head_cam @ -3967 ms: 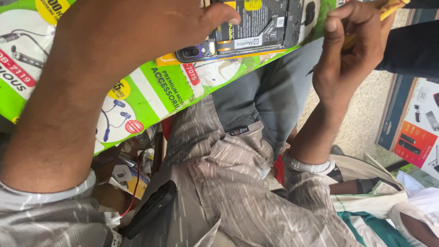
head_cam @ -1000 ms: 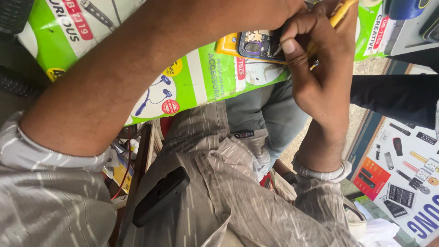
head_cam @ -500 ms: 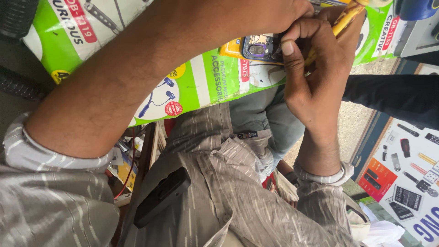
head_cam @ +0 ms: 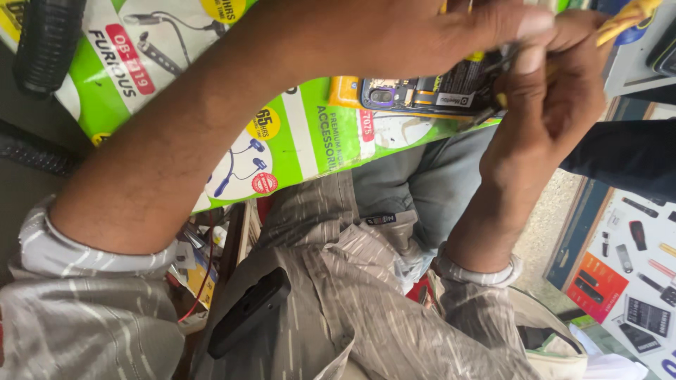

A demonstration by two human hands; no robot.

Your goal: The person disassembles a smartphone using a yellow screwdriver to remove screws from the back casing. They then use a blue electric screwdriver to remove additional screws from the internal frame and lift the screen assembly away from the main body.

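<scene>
- Opened mobile phone with its back cover off (head_cam: pixel 422 95), showing a dark battery and a purple camera module, lies flat on a green printed accessories poster (head_cam: pixel 296 141) near the top of the view.
- Left hand (head_cam: pixel 451 32) reaches in from the left along the top edge; its fingers press down on the phone's upper side, closed against it.
- Right hand (head_cam: pixel 549 98) comes up from below right, fingers curled tight around a yellow-handled tool (head_cam: pixel 627 17) whose thin metal tip meets the phone's right end.
- Both hands sit close together, touching over the phone.
- Black rectangular handset (head_cam: pixel 248 311) rests in the grey striped shirt's (head_cam: pixel 352 309) chest pocket, lower down.
- Black ribbed object (head_cam: pixel 46 42) lies at the poster's top left corner.
</scene>
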